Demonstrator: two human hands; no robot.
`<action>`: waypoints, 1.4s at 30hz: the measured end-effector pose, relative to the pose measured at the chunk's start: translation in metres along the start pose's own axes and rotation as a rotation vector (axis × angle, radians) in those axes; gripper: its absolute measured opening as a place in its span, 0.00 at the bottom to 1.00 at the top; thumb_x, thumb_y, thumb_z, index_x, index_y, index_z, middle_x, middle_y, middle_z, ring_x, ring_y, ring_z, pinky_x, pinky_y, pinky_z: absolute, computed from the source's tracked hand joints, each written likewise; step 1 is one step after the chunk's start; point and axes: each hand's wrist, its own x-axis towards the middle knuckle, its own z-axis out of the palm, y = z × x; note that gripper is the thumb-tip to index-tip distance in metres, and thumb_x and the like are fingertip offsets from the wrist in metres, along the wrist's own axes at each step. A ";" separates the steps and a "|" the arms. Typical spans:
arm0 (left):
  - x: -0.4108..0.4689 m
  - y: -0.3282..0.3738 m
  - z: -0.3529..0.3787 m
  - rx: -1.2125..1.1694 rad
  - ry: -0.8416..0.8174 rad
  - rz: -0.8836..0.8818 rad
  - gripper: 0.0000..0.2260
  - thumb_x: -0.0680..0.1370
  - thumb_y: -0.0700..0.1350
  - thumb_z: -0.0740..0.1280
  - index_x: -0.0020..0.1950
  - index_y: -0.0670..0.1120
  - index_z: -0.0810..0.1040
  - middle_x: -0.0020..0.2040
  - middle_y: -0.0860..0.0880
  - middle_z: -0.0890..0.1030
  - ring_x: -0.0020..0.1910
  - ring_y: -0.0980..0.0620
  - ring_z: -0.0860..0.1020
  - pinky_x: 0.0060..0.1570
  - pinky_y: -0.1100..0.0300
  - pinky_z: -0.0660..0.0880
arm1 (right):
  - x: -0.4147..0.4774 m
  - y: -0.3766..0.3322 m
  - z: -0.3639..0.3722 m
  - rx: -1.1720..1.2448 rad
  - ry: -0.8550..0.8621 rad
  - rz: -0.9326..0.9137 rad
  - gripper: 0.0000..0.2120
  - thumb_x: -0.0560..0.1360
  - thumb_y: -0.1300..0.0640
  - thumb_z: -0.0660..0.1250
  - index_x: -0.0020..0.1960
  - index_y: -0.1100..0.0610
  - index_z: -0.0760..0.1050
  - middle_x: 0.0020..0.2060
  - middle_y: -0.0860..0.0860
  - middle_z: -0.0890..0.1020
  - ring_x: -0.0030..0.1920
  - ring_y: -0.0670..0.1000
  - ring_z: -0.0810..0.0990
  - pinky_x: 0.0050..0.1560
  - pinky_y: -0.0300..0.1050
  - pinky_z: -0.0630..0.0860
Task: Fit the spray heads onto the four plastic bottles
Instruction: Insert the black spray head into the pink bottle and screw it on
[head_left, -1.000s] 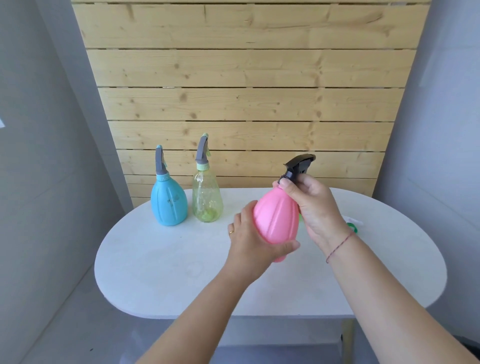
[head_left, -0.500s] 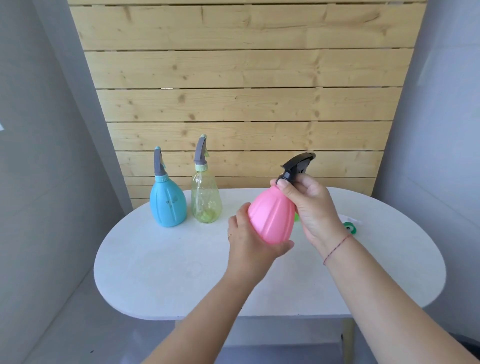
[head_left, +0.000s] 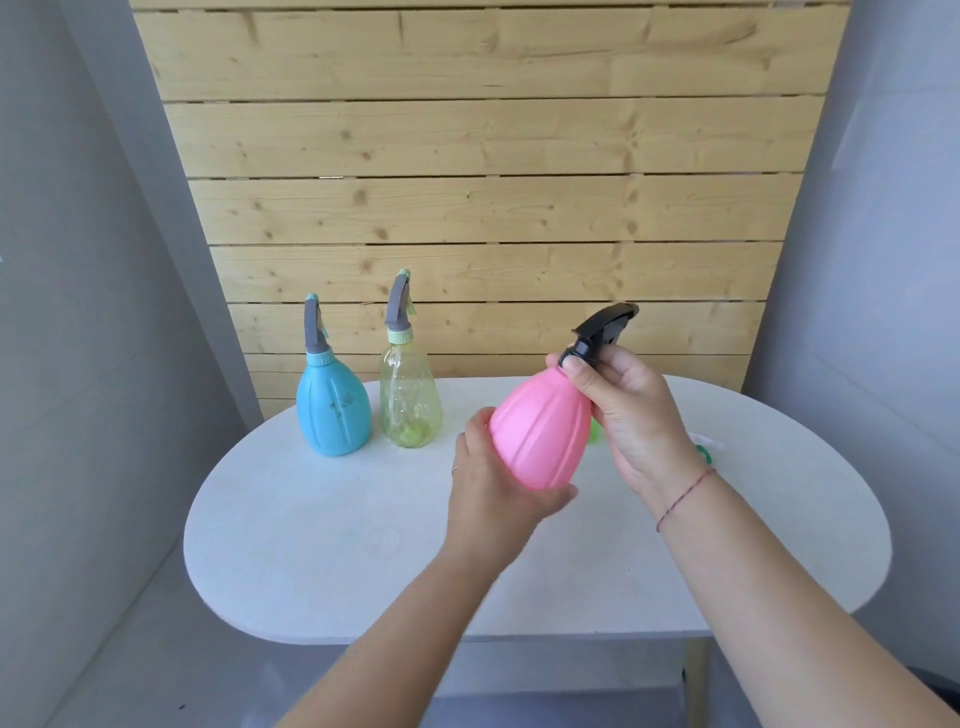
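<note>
One view only — worn on the person's head, looking forward and down over a white oval table. Wide-angle lens: the wooden slat wall fills the upper frame, its edges bowing and leaning. Both forearms enter from the bottom edge, close to the lens — hands at mid-frame, grey walls at left and right.

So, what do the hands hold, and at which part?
Both hold the pink bottle: the left hand cups its lower body, and the right hand grips the neck at the black spray head.
</note>
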 end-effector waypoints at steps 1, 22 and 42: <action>-0.004 0.000 0.007 0.078 0.072 0.024 0.44 0.60 0.50 0.81 0.68 0.53 0.59 0.60 0.54 0.67 0.57 0.52 0.70 0.54 0.55 0.74 | 0.000 0.002 0.001 -0.011 0.017 -0.004 0.07 0.72 0.63 0.70 0.50 0.59 0.78 0.47 0.57 0.84 0.49 0.50 0.81 0.58 0.46 0.74; 0.001 0.001 -0.005 -0.222 -0.331 -0.058 0.41 0.60 0.52 0.81 0.67 0.58 0.63 0.62 0.54 0.74 0.59 0.55 0.76 0.49 0.61 0.79 | -0.005 -0.007 -0.011 -0.095 -0.203 -0.003 0.12 0.69 0.54 0.71 0.51 0.54 0.79 0.48 0.53 0.86 0.52 0.50 0.82 0.57 0.46 0.76; 0.001 0.008 0.004 -0.262 -0.101 -0.018 0.38 0.59 0.50 0.80 0.63 0.58 0.65 0.56 0.54 0.76 0.52 0.55 0.77 0.31 0.72 0.75 | -0.006 -0.002 0.009 -0.102 -0.013 -0.082 0.07 0.72 0.59 0.71 0.50 0.55 0.80 0.46 0.53 0.86 0.46 0.46 0.83 0.52 0.38 0.78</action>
